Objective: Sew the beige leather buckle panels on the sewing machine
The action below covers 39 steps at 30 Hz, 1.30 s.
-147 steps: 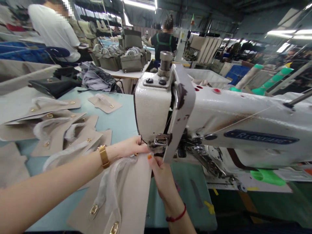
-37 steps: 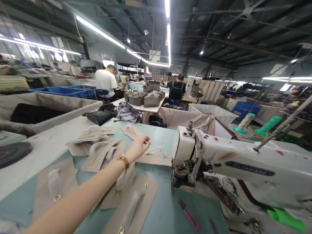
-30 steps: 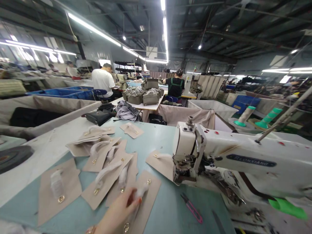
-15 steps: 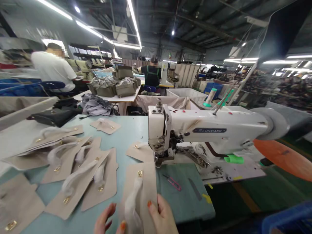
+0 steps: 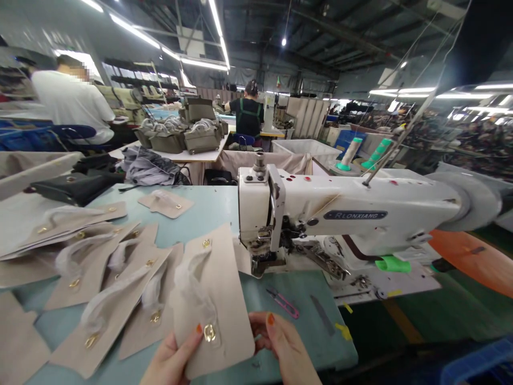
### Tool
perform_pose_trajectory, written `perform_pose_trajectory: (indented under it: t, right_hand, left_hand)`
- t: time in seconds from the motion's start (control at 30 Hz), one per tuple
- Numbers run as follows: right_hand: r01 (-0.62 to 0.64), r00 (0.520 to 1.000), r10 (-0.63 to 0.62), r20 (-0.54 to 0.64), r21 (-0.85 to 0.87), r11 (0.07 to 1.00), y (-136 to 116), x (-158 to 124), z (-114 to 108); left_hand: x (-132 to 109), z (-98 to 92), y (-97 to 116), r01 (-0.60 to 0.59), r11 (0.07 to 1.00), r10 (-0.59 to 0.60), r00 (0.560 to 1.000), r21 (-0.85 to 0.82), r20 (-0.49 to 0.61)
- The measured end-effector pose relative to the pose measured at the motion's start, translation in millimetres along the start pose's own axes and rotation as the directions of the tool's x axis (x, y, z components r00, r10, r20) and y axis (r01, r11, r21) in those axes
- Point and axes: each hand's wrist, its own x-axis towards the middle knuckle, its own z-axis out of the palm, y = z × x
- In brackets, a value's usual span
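Observation:
A beige bag panel [image 5: 228,289] with a plastic-wrapped handle [image 5: 188,283] and gold ring fittings is tilted up from the table in front of me. My left hand [image 5: 174,355] grips its lower left edge, thumb on the front face beside the lower gold fitting [image 5: 209,332]. At the lower right edge is my right hand [image 5: 282,342], fingers loosely curled, fingertips at the panel's side and thumb off it. Another beige piece [image 5: 242,256] lies partly hidden behind the panel, by the sewing machine's [image 5: 352,200] needle area.
Several similar beige panels [image 5: 116,305] overlap on the left of the table [image 5: 212,200]. Pink thread snips [image 5: 284,303] and a grey blade [image 5: 321,314] lie right of my panel. Behind are a dark bag [image 5: 76,187], grey cloth [image 5: 150,166] and two people seated at other tables.
The panel has been lifted and tilted towards me, its lower fitting now showing. My left hand has closed on its edge; my right thumb has come off its face. The view has shifted slightly.

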Motion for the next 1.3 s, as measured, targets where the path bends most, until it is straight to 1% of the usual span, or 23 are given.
perform_pose_trajectory:
  t: [0.07, 0.17, 0.3, 0.37, 0.43, 0.53, 0.63, 0.7, 0.83, 0.93, 1.03, 1.2, 1.3]
  right_hand:
    - [0.015, 1.0, -0.015, 0.021, -0.032, 0.999, 2, 2, -3]
    - [0.042, 0.998, -0.037, 0.043, -0.117, 0.992, 2, 11, -2]
    - [-0.008, 1.0, 0.01, 0.005, -0.288, 0.958, 2, 31, 1]
    - [-0.026, 1.0, 0.023, -0.011, -0.333, 0.943, 3, 41, 1]
    - [-0.039, 0.999, 0.03, -0.032, -0.328, 0.944, 2, 52, 1]
    - [-0.057, 0.995, 0.032, -0.096, -0.281, 0.958, 2, 67, 2]
    - [-0.061, 0.987, 0.025, -0.157, -0.229, 0.972, 3, 80, 2]
    - [-0.058, 0.982, 0.022, -0.188, -0.189, 0.98, 4, 85, 2]
    - [-0.05, 0.973, 0.015, -0.229, -0.149, 0.988, 5, 89, 0]
    - [-0.054, 0.971, 0.022, -0.239, -0.13, 0.99, 5, 89, 0]
    - [-0.039, 0.969, 0.003, -0.246, -0.145, 0.989, 7, 88, 0]
    - [-0.01, 0.963, -0.039, -0.265, -0.18, 0.984, 11, 87, 1]
    - [-0.029, 0.963, -0.01, -0.268, -0.141, 0.99, 9, 88, 3]
  left_hand:
    - [12, 3.7, 7, -0.044, 0.999, 0.044, 0.999, -0.012, -0.008]
    - [30, 8.4, 8, -0.066, 0.997, 0.067, 0.998, -0.048, 0.017]
    - [52, 10.6, 11, -0.027, 0.998, 0.027, 1.0, -0.06, 0.001]
    - [61, 11.1, 14, 0.001, 0.999, -0.002, 1.0, -0.049, -0.011]
    - [70, 11.9, 19, 0.012, 0.999, -0.012, 1.0, -0.049, 0.003]
    - [86, 14.9, 26, 0.013, 0.999, -0.012, 0.999, -0.045, 0.038]
    - [103, 20.5, 33, -0.007, 1.0, 0.008, 0.996, -0.012, 0.086]
    - [111, 25.7, 39, -0.045, 0.999, 0.042, 0.991, 0.019, 0.125]
    - [116, 35.4, 48, -0.126, 0.989, 0.114, 0.983, 0.077, 0.146]
    - [113, 38.9, 51, -0.119, 0.987, 0.101, 0.983, 0.109, 0.155]
    - [112, 39.2, 51, -0.126, 0.986, 0.109, 0.983, 0.113, 0.145]
    - [114, 36.8, 54, -0.069, 0.993, 0.052, 0.983, 0.092, 0.176]
    - [115, 33.5, 59, -0.006, 0.996, -0.013, 0.981, 0.094, 0.196]
